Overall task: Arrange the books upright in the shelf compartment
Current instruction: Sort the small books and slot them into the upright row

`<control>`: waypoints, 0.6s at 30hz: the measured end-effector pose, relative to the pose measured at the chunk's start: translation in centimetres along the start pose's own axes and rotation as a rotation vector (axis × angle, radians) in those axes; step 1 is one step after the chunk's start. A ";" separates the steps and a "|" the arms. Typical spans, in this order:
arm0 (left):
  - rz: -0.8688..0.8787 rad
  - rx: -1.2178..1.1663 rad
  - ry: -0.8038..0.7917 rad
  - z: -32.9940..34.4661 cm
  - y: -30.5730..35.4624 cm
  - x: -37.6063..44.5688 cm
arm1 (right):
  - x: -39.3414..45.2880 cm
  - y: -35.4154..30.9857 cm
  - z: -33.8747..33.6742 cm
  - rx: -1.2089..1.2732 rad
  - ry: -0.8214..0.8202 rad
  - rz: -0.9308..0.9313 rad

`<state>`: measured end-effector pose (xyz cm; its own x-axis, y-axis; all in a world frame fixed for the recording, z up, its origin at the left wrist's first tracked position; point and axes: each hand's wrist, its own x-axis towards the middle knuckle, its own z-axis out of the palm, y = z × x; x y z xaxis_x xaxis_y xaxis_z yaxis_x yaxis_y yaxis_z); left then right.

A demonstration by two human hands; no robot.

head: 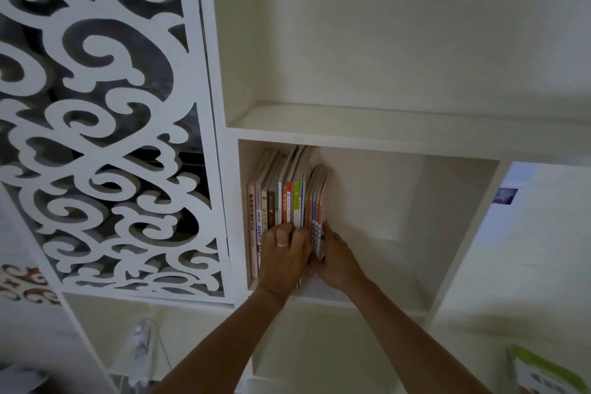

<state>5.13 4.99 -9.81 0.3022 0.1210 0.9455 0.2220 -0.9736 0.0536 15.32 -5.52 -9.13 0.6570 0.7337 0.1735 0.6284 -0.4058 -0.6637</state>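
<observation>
Books (287, 201) block left — compartment (399, 201) right open.

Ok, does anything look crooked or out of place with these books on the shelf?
Nothing much stands out. The books stand upright, packed against the left wall of the shelf compartment. The shorter rightmost few tilt slightly, held between the left hand and right hand. The right part of the compartment holds no books.

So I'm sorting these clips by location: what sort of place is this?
Probably a home: a white cubby shelf holding a row of books, beside a carved scrollwork panel like a decorative room divider.
</observation>
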 end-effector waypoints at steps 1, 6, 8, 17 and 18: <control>0.021 0.002 -0.004 0.2 -0.2 -0.2 | -0.3 -0.4 -0.2 0.001 0.003 0.000; 0.043 -0.046 0.011 0.4 -0.6 -0.3 | -0.8 -1.4 -1.0 -0.029 0.012 -0.003; 0.083 -0.013 -0.007 0.2 -0.8 0.0 | -0.7 -1.2 -1.1 -0.036 0.010 -0.010; -0.054 -0.294 -0.131 -4.4 -0.4 0.1 | -1.5 -3.7 -1.5 0.135 0.143 -0.126; -0.095 -0.329 -0.120 -5.4 -0.3 0.5 | -2.0 -4.2 -1.7 0.172 0.174 -0.144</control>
<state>0.22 4.31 -7.67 0.4052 0.2171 0.8881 -0.0497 -0.9647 0.2585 12.13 -6.21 -5.44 0.6370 0.6663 0.3876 0.6504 -0.1947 -0.7342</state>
